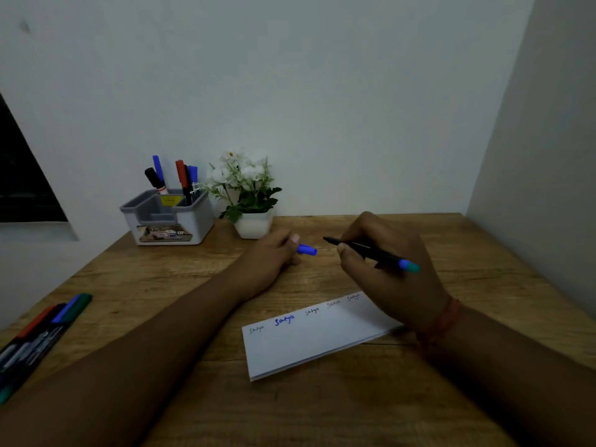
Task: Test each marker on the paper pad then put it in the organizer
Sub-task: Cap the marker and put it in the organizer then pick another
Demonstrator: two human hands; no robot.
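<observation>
Currently, a black marker (371, 252) with a blue end is gripped in the curled fingers of the right hand (387, 269), above the far edge of the paper pad (309, 343). The marker is held nearly level, with its uncovered tip pointed to the left, toward the left hand (271, 256). A blue cap (307, 250) is pinched between the thumb and fingers of the left hand, with its open end turned toward the marker tip; the two are kept apart by a small gap.

The paper pad is laid flat on the wooden table (322, 414), just below both hands. Five short handwritten words are set in a row along its far edge; the second from the left is written in bolder blue ink.

The organizer (167, 217) is placed at the back left of the table, against the wall. Several markers (180, 175) with black, blue and red caps are stood upright in its rear compartment. A potted plant (248, 195) with white flowers is set just beside the organizer, on its right.

A group of untested markers (38, 337) is laid at the left edge of the table, well apart from the pad. A red band (442, 321) is worn on the right wrist.
</observation>
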